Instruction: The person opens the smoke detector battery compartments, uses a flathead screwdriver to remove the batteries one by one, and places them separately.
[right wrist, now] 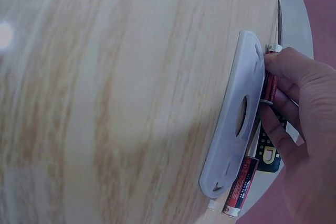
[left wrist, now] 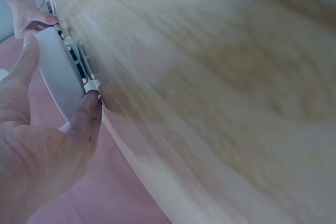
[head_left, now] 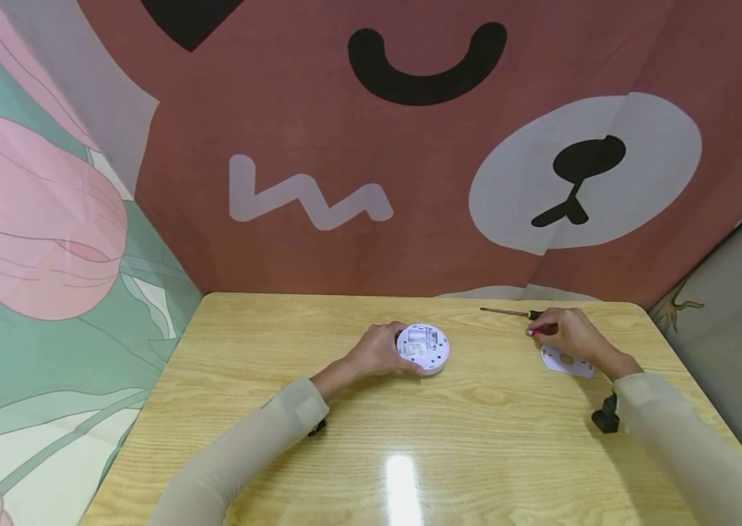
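A round white device [head_left: 423,348] is held on the wooden table [head_left: 371,438] by the left hand [head_left: 379,351], near the middle of the far half. The fingers are curled round its left rim, and its open back — a compartment with a label — is turned upward. In the left wrist view the thumb and a fingertip [left wrist: 86,114] are seen pressed against the device's edge [left wrist: 58,77].

To the right, a battery [right wrist: 269,80] with a red and black wrap is pinched by the right hand [head_left: 566,332], whose fingers are closed on it. Just beside that hand lies a flat white cover plate [head_left: 566,361] with a round hole. A 2nd battery [right wrist: 240,186] is seen lying past the plate in the right wrist view. A screwdriver [head_left: 509,313] lies on the table just beyond the right hand, its tip pointing left; whether it is touched by the fingers cannot be told — the view is too small.
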Available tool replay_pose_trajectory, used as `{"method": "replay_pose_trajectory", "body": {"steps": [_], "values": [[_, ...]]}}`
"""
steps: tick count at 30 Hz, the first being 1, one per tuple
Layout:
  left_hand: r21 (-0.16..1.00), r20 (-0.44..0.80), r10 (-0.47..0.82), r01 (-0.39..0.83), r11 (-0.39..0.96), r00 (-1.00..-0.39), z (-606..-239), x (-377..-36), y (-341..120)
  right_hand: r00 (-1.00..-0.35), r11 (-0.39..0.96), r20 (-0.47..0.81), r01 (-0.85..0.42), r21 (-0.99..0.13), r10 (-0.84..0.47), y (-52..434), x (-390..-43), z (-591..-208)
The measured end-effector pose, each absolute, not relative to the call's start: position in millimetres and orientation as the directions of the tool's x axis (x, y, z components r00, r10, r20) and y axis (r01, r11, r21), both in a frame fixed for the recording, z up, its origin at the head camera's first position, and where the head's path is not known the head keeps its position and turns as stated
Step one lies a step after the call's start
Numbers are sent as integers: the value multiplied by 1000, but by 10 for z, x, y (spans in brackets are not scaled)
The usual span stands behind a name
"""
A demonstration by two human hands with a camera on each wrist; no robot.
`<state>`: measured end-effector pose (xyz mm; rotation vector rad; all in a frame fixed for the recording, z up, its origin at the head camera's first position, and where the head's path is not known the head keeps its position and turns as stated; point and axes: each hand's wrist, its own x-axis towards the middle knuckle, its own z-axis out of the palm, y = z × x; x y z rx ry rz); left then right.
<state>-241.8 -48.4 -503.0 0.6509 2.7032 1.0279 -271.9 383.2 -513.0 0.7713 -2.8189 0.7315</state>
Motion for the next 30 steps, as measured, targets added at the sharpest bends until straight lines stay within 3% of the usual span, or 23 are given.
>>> {"method": "replay_pose_trajectory", "body": {"steps": [10, 24, 30], "values": [[656, -2, 462, 348, 670, -887, -5022, -2417, -487, -900, 785, 185, -434, -442, -394, 3813, -2668, -5075], [645, 3, 465, 358, 676, -885, -5042, -2438, -484, -885, 802, 229, -465, -375, -406, 3863, -2559, -4959], [647, -5, 464, 351, 677, -886, -5037, -2435, -485, -907, 822, 159, -420, -384, -389, 3910, -2498, -4919]]}}
